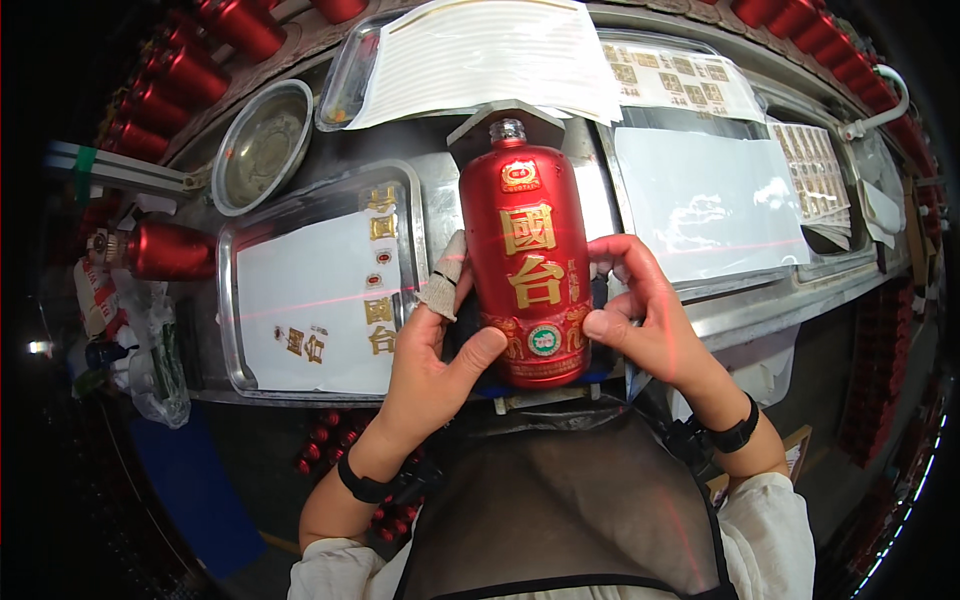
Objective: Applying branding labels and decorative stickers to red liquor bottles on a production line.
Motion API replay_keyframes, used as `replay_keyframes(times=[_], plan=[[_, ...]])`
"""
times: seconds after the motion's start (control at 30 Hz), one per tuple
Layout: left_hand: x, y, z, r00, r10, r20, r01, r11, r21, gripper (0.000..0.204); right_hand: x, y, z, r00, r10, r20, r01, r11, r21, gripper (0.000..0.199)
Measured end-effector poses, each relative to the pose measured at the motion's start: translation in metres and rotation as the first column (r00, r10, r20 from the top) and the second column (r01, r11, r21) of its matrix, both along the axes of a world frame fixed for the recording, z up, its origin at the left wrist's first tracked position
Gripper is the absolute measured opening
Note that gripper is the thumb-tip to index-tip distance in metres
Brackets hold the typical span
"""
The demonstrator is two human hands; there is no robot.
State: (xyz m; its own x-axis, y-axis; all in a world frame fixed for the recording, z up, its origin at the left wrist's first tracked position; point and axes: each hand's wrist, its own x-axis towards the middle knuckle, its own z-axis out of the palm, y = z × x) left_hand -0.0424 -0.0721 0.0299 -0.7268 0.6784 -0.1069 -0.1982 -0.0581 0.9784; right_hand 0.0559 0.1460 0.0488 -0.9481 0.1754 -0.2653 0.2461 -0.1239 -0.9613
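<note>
A red glossy bottle [545, 195] with gold raised characters and a round green-and-white emblem lies in front of me, its clear neck pointing away. My left hand [432, 365] is closed along its left side, thumb by the lower edge. A pale cloth finger cover is on one or more of its fingers. My right hand [650, 315] grips the right side, with thumb and fingertips near the lower front. What supports the bottle is mostly hidden; a grey angled piece [543, 126] shows behind its neck.
To the left, a metal tray [228, 300] holds a white sheet with gold character stickers. A metal bowl [226, 160] stands behind it. Paper sheets [490, 60] lie at the back, sticker sheets [810, 165] at the right. Another red bottle [175, 250] lies far left; several more line the back.
</note>
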Motion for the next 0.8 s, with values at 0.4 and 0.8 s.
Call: replay_keyframes(times=[0.4, 0.8], plan=[[0.0018, 0.0023, -0.0041, 1.000, 0.019, -0.012, -0.019, 1.000, 0.016, 0.078, 0.0005, -0.0015, -0.0015, 1.000, -0.005, -0.005, 0.005, 1.000, 0.003, 0.055], [0.0047, 0.0058, 0.0023, 0.996, 0.033, -0.089, -0.035, 0.999, -0.018, 0.087, 0.0021, -0.0002, -0.0021, 1.000, 0.006, -0.009, -0.006, 1.000, 0.014, 0.058]])
